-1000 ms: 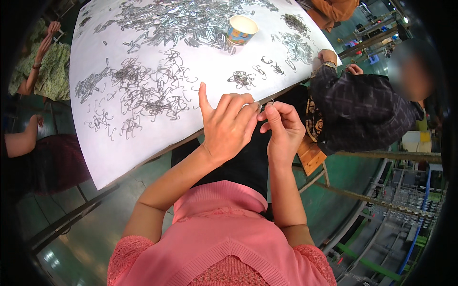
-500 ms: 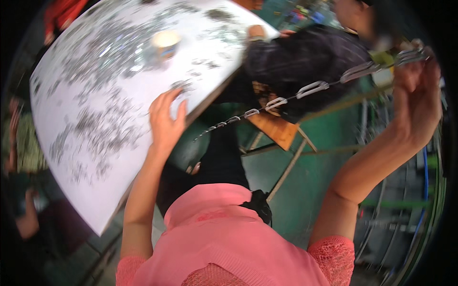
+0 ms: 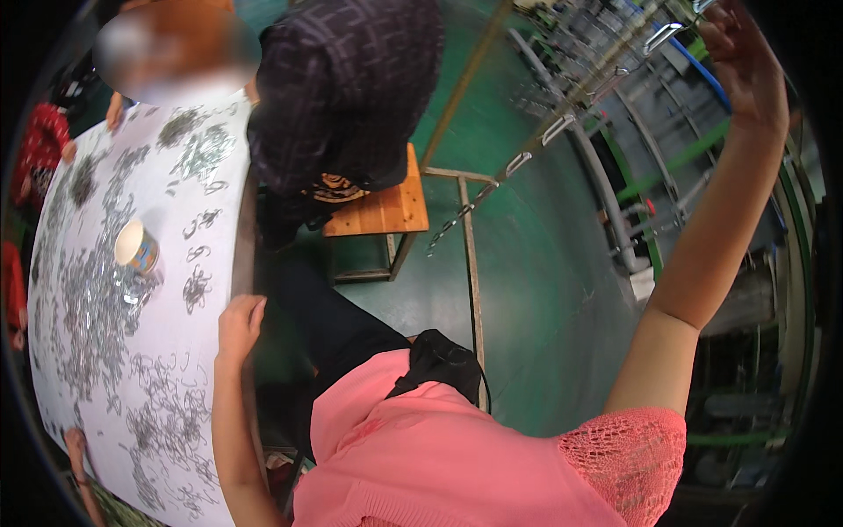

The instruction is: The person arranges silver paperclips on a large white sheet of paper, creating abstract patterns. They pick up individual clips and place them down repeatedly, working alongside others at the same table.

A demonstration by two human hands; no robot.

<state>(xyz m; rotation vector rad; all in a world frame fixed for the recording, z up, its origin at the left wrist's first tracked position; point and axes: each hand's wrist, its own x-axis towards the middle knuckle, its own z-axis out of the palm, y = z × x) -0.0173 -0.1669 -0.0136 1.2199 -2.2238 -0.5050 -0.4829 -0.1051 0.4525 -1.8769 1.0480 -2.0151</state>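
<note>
High at the right, my right hand (image 3: pixel 743 66) is raised with its fingers closed on the top end of a chain of metal links (image 3: pixel 557 130). From there the chain slants down leftward above the floor, its links looking smaller toward the loose lower end. Beside the near edge of the white table (image 3: pixel 189 347), my left hand (image 3: pixel 238 329) has its fingers curled together. Whatever they might hold is hidden. Many small dark, thin metal pieces (image 3: pixel 167 413) lie scattered over the tabletop near that hand.
A paper cup (image 3: pixel 137 249) stands on the table by a heap of shiny metal pieces (image 3: pixel 97 307). A person in dark clothing (image 3: pixel 342 97) sits ahead on a wooden stool (image 3: pixel 378 211). Other people's hands rest around the table. Metal racking (image 3: pixel 650 167) stands at the right.
The view has swung to the right. My left hand, spread over the table before, is now at its edge with fingers curled. My right hand is raised higher, and the chain hangs more steeply.
</note>
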